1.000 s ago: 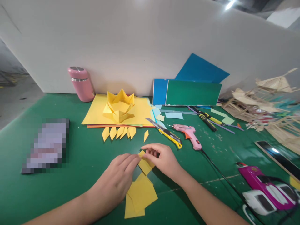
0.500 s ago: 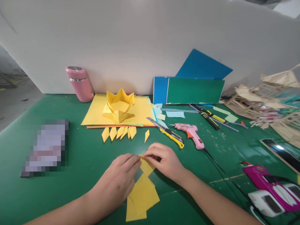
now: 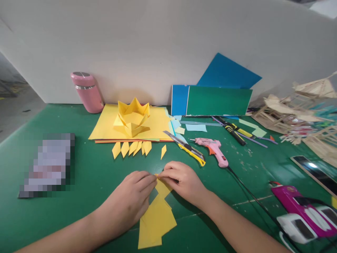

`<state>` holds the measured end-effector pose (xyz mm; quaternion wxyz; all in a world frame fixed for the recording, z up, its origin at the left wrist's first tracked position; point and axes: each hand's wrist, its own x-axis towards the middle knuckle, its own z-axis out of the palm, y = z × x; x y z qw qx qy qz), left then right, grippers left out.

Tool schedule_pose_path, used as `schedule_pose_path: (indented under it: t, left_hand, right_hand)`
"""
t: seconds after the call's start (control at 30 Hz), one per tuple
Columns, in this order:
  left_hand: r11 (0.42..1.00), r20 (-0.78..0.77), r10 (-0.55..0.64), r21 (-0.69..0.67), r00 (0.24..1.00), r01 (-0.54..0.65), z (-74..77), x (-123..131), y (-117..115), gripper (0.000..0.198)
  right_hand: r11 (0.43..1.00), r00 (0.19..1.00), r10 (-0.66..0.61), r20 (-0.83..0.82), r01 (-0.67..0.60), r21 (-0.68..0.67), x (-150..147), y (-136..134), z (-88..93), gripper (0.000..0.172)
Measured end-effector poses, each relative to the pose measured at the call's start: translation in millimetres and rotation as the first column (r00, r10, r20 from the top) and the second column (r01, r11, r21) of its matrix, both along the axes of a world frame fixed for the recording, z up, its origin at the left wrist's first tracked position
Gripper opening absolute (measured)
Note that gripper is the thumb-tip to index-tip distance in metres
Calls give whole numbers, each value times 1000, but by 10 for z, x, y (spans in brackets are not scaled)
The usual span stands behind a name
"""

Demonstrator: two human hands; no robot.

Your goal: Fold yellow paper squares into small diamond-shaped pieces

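Observation:
Both my hands meet over a small piece of yellow paper (image 3: 163, 189) at the front of the green table. My left hand (image 3: 134, 198) pinches its upper left corner, fingers closed. From the other side, my right hand (image 3: 183, 179) grips the same upper end between thumb and fingertips. The fingers hide part of the fold there. Just below lie overlapping yellow paper sheets (image 3: 156, 221), flat on the table. Beyond my hands is a row of small yellow paper diamonds (image 3: 133, 148), with a single diamond (image 3: 163, 151) apart to the right.
A folded yellow paper crown (image 3: 133, 121) stands on stacked coloured sheets (image 3: 104, 126). A utility knife (image 3: 188, 151) and pink glue gun (image 3: 213, 147) lie right of it. The gun's cord runs toward a magenta power strip (image 3: 302, 207). A pink flask (image 3: 88, 93) stands at the back left.
My hands keep their pinch on the small yellow paper, with only slight finger movement. The whole view has shifted slightly; the surrounding objects stay in place.

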<state>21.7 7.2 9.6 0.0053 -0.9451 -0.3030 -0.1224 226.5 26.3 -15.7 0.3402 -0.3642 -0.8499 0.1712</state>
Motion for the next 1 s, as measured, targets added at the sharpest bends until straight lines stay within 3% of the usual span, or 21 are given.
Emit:
schedule_pose_path:
  t: [0.3, 0.53, 0.8, 1.0]
  left_hand:
    - [994, 14, -106, -38, 994, 106, 35, -16, 27, 35]
    - [999, 67, -36, -33, 997, 39, -109, -24, -18, 41]
    - [997, 43, -71, -5, 997, 71, -69, -30, 6, 38]
    - [996, -34, 18, -81, 999, -21, 1, 9, -30, 43]
  right_hand:
    - [1000, 1000, 4, -23, -5, -22, -1, 14, 10, 20]
    - [990, 994, -57, -98, 44, -133, 1, 4, 33, 16]
    - [977, 991, -114, -69, 99, -188, -9, 2, 37, 13]
    - [972, 992, -119, -47, 107, -212, -4, -2, 48, 13]
